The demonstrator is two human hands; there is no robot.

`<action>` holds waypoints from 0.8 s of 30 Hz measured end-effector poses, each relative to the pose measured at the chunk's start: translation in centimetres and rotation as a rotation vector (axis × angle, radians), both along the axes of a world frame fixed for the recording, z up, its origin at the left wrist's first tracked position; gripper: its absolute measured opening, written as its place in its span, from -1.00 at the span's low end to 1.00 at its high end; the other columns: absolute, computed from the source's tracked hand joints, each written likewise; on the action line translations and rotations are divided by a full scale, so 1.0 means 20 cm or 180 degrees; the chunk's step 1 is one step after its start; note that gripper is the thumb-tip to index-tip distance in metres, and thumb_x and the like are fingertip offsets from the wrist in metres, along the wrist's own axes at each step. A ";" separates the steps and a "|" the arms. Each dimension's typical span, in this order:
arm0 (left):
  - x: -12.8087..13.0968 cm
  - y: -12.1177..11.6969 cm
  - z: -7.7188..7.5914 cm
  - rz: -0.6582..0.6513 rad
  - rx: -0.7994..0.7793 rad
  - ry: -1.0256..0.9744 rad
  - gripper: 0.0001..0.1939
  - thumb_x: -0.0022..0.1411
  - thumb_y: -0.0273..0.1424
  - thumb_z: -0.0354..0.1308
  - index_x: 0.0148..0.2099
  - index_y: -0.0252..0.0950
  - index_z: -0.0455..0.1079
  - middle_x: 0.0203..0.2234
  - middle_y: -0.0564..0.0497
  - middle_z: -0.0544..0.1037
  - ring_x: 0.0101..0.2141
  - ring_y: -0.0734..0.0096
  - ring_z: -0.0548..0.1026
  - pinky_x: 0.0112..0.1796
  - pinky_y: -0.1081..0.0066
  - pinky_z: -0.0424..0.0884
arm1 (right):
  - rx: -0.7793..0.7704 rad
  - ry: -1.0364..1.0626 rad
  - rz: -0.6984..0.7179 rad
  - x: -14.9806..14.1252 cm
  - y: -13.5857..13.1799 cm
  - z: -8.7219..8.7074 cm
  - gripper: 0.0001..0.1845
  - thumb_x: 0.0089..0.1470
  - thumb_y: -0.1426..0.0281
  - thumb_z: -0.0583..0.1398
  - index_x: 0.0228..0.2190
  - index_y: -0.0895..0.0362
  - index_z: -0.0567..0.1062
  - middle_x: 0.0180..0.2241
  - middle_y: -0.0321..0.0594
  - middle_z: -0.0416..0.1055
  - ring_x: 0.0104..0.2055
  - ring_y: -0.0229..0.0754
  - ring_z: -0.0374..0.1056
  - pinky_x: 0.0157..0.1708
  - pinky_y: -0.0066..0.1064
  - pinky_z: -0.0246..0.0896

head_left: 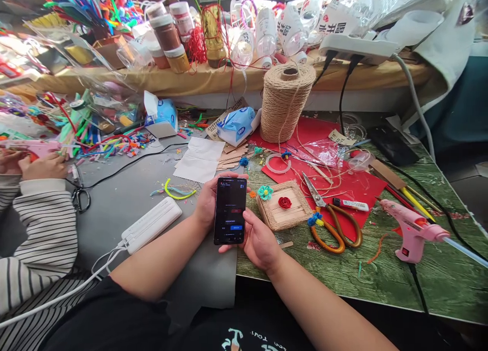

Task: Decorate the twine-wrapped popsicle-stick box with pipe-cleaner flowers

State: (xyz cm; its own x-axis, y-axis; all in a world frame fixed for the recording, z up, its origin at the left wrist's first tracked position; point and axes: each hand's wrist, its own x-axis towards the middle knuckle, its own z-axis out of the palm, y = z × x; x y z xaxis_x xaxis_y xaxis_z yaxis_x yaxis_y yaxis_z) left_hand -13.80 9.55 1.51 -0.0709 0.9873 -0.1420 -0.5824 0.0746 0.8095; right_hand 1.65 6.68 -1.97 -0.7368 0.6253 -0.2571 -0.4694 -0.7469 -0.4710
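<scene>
At the far left of the frame, a co-worker's hands (46, 167), in striped sleeves (43, 234), hold a pink glue gun (33, 148). Right of them, on the grey part of the tabletop (114, 193), lies a white power block (151, 226) with cables at its lower end.

At the centre is the phone (231, 214), raised in the person's 2 hands. The left hand (207, 204) grips its left edge; the right hand (261, 242) closes on its lower right, thumb along the side. The screen is lit, its text too small to read. The step in hand seems to be handling the phone; a screen tap would call for a free thumb and a steady left grip.

Just right of centre sits a twine-wrapped box (287, 216) bearing 1 red rose (284, 202) and 1 teal flower (265, 192). Beside it lie scissors (335, 224), then, at the right, another glue gun (414, 226).
</scene>
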 end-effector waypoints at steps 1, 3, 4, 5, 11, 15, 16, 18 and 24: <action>0.00 0.00 0.00 -0.0003 0.0001 0.0008 -0.62 0.37 -0.11 0.13 0.02 -0.26 0.54 0.06 -0.17 0.68 -0.11 0.02 0.71 -0.21 0.19 0.62 | -0.0017 -0.0001 0.0007 0.00 0.00 0.00 -0.59 0.37 0.15 0.14 0.12 0.08 0.45 -0.13 -0.12 0.62 -0.20 -0.02 0.58 -0.39 -0.10 0.66; 0.00 0.00 -0.01 -0.0001 0.0001 -0.0002 -0.61 0.37 -0.10 0.14 0.03 -0.26 0.54 0.06 -0.16 0.68 -0.11 0.02 0.70 -0.20 0.21 0.61 | -0.0007 -0.0014 -0.0002 0.00 0.00 0.01 -0.61 0.30 0.26 0.15 0.12 0.07 0.45 -0.13 -0.15 0.61 -0.20 -0.03 0.58 -0.40 -0.12 0.67; 0.00 0.00 -0.01 0.0004 -0.0008 -0.0012 -0.61 0.37 -0.10 0.14 0.03 -0.26 0.54 0.06 -0.17 0.68 -0.11 0.03 0.71 -0.20 0.22 0.61 | 0.0021 -0.0026 -0.0002 0.00 0.00 0.01 -0.60 0.24 0.34 0.17 0.10 0.07 0.46 -0.13 -0.17 0.60 -0.20 -0.04 0.58 -0.40 -0.13 0.67; 0.01 0.00 -0.01 0.0015 -0.0019 -0.0019 -0.61 0.37 -0.10 0.13 0.02 -0.26 0.54 0.06 -0.17 0.68 -0.11 0.04 0.71 -0.19 0.22 0.61 | 0.0064 -0.0050 0.0007 0.00 0.00 0.01 -0.57 0.16 0.41 0.19 0.07 0.08 0.48 -0.14 -0.19 0.60 -0.20 -0.04 0.58 -0.40 -0.14 0.67; 0.00 0.01 -0.02 0.0037 -0.0044 -0.0026 -0.60 0.38 -0.10 0.13 0.02 -0.28 0.53 0.04 -0.18 0.69 -0.13 0.07 0.71 -0.18 0.23 0.60 | 0.0212 -0.0220 0.0014 -0.01 0.00 0.00 -0.47 -0.05 0.58 0.19 0.01 0.10 0.49 -0.17 -0.22 0.57 -0.24 -0.09 0.57 -0.42 -0.22 0.67; 0.00 0.01 -0.03 0.0024 -0.0037 -0.0030 -0.60 0.39 -0.10 0.11 0.03 -0.28 0.53 0.05 -0.19 0.69 -0.11 0.05 0.71 -0.17 0.23 0.60 | 0.0165 -0.0078 0.0019 0.00 0.01 0.01 -0.49 -0.02 0.55 0.16 0.01 0.11 0.48 -0.15 -0.19 0.57 -0.22 -0.07 0.57 -0.40 -0.18 0.67; 0.00 0.01 -0.03 0.0032 -0.0047 -0.0045 -0.60 0.39 -0.10 0.11 0.04 -0.28 0.53 0.05 -0.19 0.69 -0.11 0.05 0.71 -0.17 0.23 0.60 | 0.0169 -0.0051 0.0018 0.00 0.01 0.01 -0.50 -0.01 0.55 0.16 0.01 0.11 0.48 -0.14 -0.18 0.57 -0.22 -0.07 0.56 -0.39 -0.18 0.67; 0.00 0.01 -0.03 0.0038 -0.0070 -0.0064 -0.60 0.39 -0.10 0.11 0.04 -0.28 0.53 0.05 -0.19 0.69 -0.11 0.05 0.71 -0.18 0.24 0.61 | 0.0176 -0.0025 0.0010 0.01 0.01 0.02 -0.50 0.01 0.54 0.15 0.02 0.10 0.48 -0.14 -0.18 0.57 -0.21 -0.07 0.56 -0.39 -0.18 0.67; 0.00 0.01 -0.03 0.0008 -0.0088 -0.0051 -0.60 0.37 -0.11 0.14 0.05 -0.27 0.53 0.05 -0.18 0.69 -0.10 0.05 0.72 -0.20 0.24 0.62 | 0.0156 0.0009 0.0013 0.00 0.01 0.01 -0.55 0.14 0.45 0.16 0.08 0.07 0.47 -0.10 -0.16 0.58 -0.19 -0.05 0.56 -0.39 -0.16 0.66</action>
